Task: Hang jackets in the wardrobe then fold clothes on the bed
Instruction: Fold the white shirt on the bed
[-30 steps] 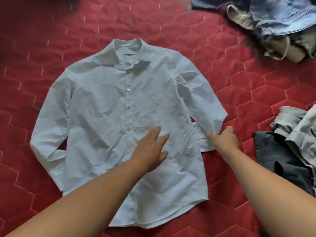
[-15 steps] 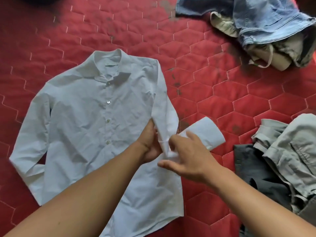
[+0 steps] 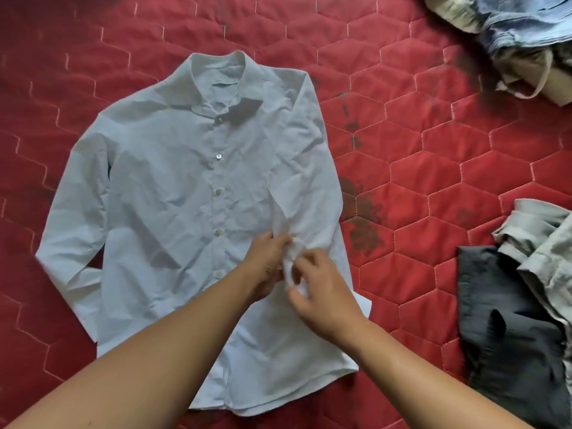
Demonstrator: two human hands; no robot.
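A pale blue button-up shirt (image 3: 173,193) lies front up on the red quilted bed cover (image 3: 433,187), collar at the far end. Its right sleeve (image 3: 309,181) is folded inward over the body, and its cuff pokes out at the lower right edge. The left sleeve lies spread out at the side. My left hand (image 3: 266,261) and my right hand (image 3: 322,292) meet over the lower front, both pinching the bunched fabric of the folded sleeve.
A heap of denim and beige clothes (image 3: 507,35) lies at the far right corner. A dark grey garment (image 3: 510,329) and a light grey-green one (image 3: 544,243) lie at the right edge. Dark stains mark the cover beside the shirt.
The right sleeve went from lying out at the side to folded over the shirt body. Both hands came together on it; the cuff dropped from raised to lying flat.
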